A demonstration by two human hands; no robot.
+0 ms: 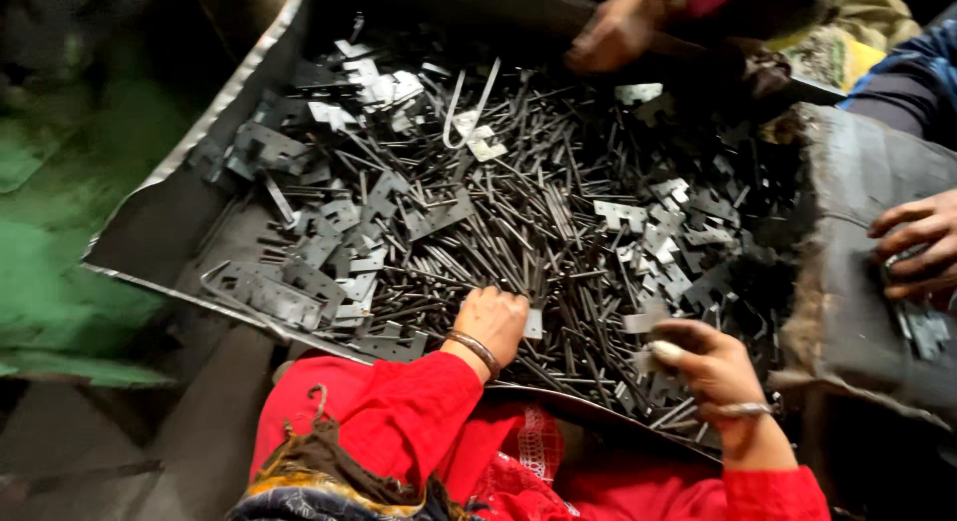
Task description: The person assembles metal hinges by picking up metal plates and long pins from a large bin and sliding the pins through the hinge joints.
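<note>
A big heap of thin dark metal rods (518,212) and flat notched metal plates (289,152) fills a shallow sheet-metal tray (169,222). My left hand (493,317), in a red sleeve with a bangle, is closed over a bunch of rods at the near edge of the heap. My right hand (703,361), also with a bangle, grips a few small metal plates (648,366) at the heap's near right side. A bent U-shaped wire (469,112) lies on top towards the back.
Another person's hand (613,32) reaches into the far end of the tray. A second person's hand (922,247) rests on a dark block (847,262) at the right, by some plates (927,327). Green surface (60,242) lies to the left.
</note>
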